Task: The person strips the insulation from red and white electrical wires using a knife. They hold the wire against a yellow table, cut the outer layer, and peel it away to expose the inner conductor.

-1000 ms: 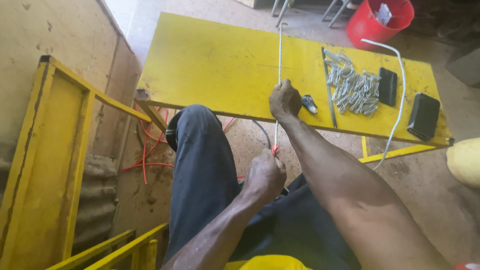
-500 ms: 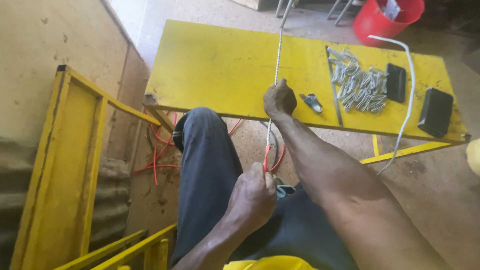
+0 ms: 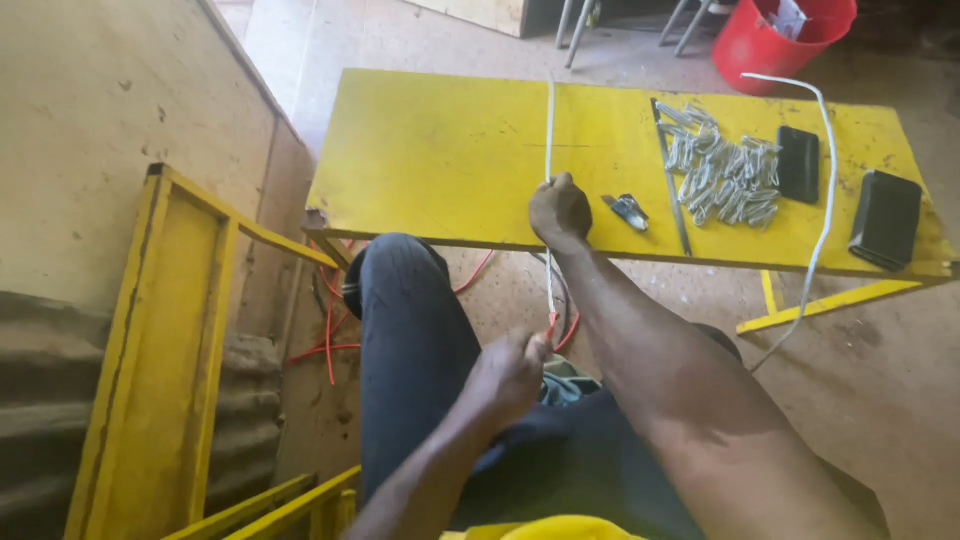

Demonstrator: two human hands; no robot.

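Right hand [image 3: 560,208] sits at the near edge of the flat yellow-painted wooden surface [image 3: 440,160], grip closed around a thin white cable [image 3: 549,130] that runs straight away across the surface toward 12 o'clock. Same cable drops from that fist toward 6 o'clock to the left hand [image 3: 508,375], held over the lap. Left grip is pinched tight on the cable's lower end, where a short red-orange tip [image 3: 551,325] shows just above the fingers. Cable looks taut between the two hands.

Just beside the right hand at 3 o'clock: a small dark metal clip-like tool [image 3: 629,210] lying on the surface, not touched. Past it, a long thin metal rod [image 3: 671,180] lying roughly 12-to-6. Further toward 3 o'clock, a loose pile of small silver metal clips [image 3: 725,165], then a black rectangular phone [image 3: 798,164] and a black rectangular case [image 3: 886,218] near the surface's right end. A second white cable [image 3: 826,190] curves over that end and hangs off the near edge.

Red plastic bucket [image 3: 780,40] on the floor at 1 o'clock. Loose red wires [image 3: 330,320] on the floor under the surface. Yellow metal frame [image 3: 170,340] at 9 o'clock.
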